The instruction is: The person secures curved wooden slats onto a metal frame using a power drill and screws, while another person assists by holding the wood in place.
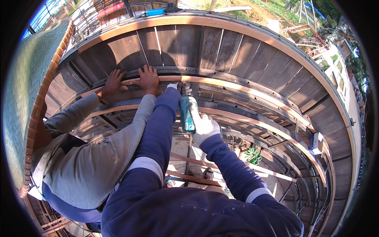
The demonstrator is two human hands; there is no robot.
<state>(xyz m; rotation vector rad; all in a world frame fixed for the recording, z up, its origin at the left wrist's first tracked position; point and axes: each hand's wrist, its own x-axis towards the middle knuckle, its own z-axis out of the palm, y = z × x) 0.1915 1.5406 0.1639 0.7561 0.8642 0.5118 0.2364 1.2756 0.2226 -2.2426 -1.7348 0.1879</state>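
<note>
My right hand (206, 128), in a white knit glove, is wrapped round the body of a teal power drill (187, 112). The drill's nose points away from me, at a curved wooden strip (225, 84). Close beside that nose is my left hand (175, 85), also gloved, at the same strip. Its fingers look closed and are partly hidden, so what they hold cannot be made out. To my left a person in grey sleeves presses one hand (149, 79) on the strip, with the other hand (113, 83) farther left along it.
Dark boards (213, 47) form a curved band under an outer wooden rim (244, 27). A blue tool (153, 12) lies on the rim. A white box (316, 143) sits at right. Nearer me are a second curved strip (252, 123), metal bars and a green plant (252, 155) below.
</note>
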